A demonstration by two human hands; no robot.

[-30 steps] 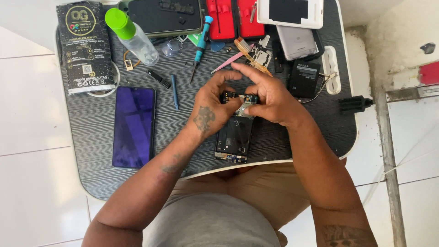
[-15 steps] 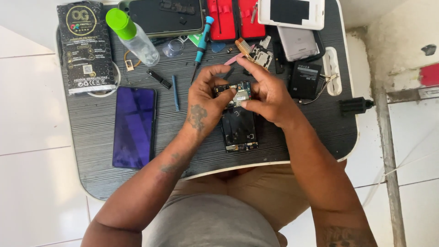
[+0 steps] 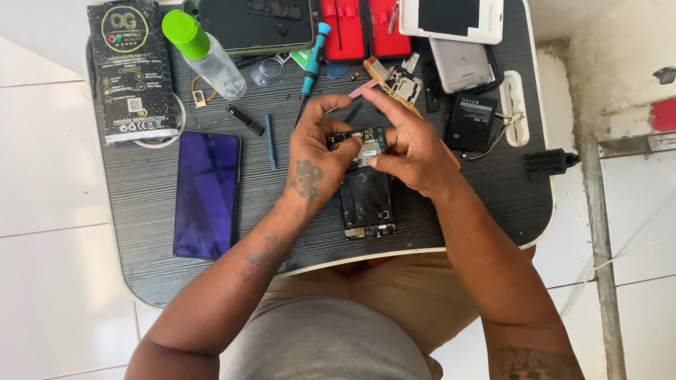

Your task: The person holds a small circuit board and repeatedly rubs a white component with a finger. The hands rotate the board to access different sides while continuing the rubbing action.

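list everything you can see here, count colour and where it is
opened phone: 1, black, table centre, under both hands
tray table: 1, dark grey, over the lap
phone screen: 1, purple-black, left of centre
black packet: 1, black, far left
spray bottle: 1, clear with green cap, top left
screwdriver: 1, teal handle, top centre
tool case: 1, red, top centre
battery: 1, black, right of the hands
left hand: 1, on the phone's top
right hand: 1, pinching at the phone's top

A makeshift phone repair spot at home: a small lap desk over white floor tiles, crowded with screwdrivers, opened phones and a battery.
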